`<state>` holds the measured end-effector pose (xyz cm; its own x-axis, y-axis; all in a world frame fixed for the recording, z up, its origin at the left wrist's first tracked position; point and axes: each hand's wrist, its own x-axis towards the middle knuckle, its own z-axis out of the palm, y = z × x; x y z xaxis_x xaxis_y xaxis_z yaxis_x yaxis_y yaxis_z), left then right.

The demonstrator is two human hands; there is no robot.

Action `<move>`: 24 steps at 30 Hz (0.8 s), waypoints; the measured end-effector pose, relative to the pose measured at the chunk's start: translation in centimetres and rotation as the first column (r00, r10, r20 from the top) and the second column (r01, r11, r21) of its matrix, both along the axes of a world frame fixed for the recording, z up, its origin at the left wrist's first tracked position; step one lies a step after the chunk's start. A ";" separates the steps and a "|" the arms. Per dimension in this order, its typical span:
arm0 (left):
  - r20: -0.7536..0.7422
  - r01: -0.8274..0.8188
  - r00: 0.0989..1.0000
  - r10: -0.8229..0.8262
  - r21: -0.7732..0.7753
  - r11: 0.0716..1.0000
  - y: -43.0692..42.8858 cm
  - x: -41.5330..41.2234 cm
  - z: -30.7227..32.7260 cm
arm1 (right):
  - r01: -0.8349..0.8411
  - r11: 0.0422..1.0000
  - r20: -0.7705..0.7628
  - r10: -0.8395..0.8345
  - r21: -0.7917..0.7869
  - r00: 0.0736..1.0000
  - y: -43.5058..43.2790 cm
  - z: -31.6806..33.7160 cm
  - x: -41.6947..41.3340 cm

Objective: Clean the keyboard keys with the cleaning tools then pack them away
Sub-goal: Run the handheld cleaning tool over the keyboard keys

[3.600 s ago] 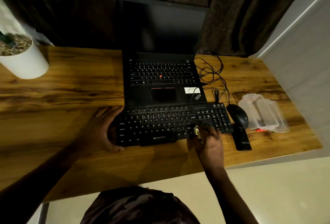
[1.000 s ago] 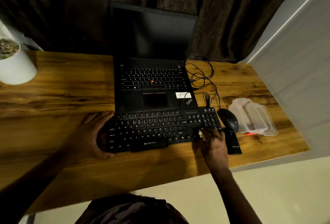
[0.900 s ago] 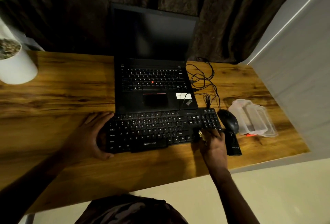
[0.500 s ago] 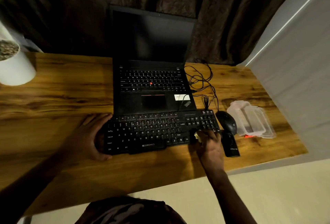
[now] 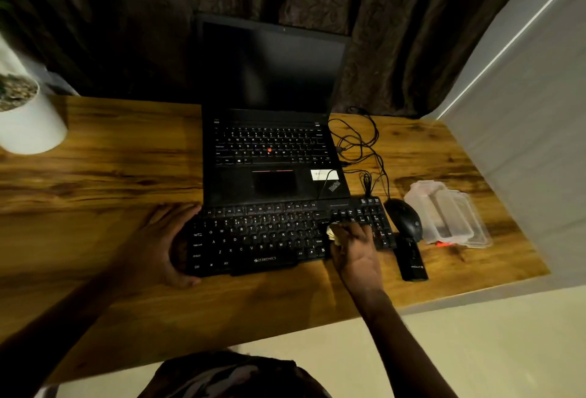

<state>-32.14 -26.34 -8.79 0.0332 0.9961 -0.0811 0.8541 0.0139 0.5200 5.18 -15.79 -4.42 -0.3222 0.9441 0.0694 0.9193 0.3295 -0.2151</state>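
A black external keyboard lies on the wooden desk in front of an open laptop. My left hand curls round the keyboard's left end, thumb on the front edge. My right hand pinches a small pale cleaning wad and presses it on the keys between the letter block and the number pad. A clear plastic container sits at the right. A slim black tool lies beside the keyboard's right end.
The open black laptop stands behind the keyboard. A black mouse and tangled cables lie to its right. A white plant pot stands at the far left. The desk's front edge runs near my arms. A grey wall bounds the right.
My right hand with the wad has slid a little left and forward along the keys. My left hand keeps its hold on the keyboard's left end.
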 end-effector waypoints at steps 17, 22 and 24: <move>0.016 -0.001 1.000 0.001 0.029 1.000 0.0 0.0 0.0 | 0.193 0.981 -0.001 -0.193 -0.026 0.981 2.8 -0.4 2.7; 0.014 -0.007 1.000 0.007 0.003 1.000 0.0 -0.1 -0.1 | 0.040 0.999 -0.007 -0.040 -0.024 0.999 1.8 0.1 0.3; 0.024 -0.007 1.000 0.007 0.004 1.000 -0.1 0.0 0.0 | -0.036 0.999 -0.003 0.036 0.001 0.999 1.8 -0.3 0.1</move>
